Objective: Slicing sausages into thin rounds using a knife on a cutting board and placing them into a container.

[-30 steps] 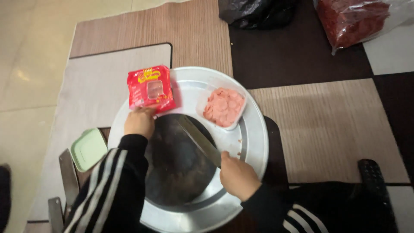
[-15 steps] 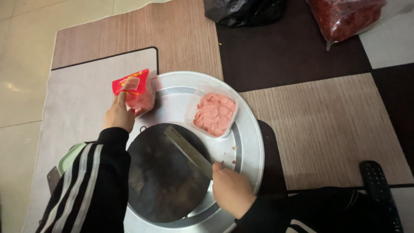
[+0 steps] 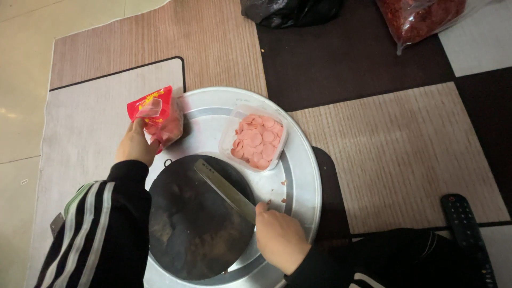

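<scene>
My left hand (image 3: 136, 145) grips a red sausage packet (image 3: 157, 114) and holds it upright at the left rim of a large round metal tray (image 3: 301, 160). My right hand (image 3: 278, 239) holds the handle of a knife (image 3: 224, 189); its long blade lies flat across a dark round cutting board (image 3: 197, 229) on the tray. A clear plastic tub (image 3: 255, 140) full of pink sausage slices stands on the tray just beyond the blade's tip.
The tray rests on a patchwork mat of brown, beige and dark squares. A black bag (image 3: 290, 10) and a clear bag of red flakes (image 3: 421, 18) lie at the far edge. A black remote control (image 3: 466, 229) lies at the right.
My left hand has carried the red packet from the tray's top towards its left rim and tipped it upright. The green-lidded box at the left is now hidden. The knife has stayed on the board.
</scene>
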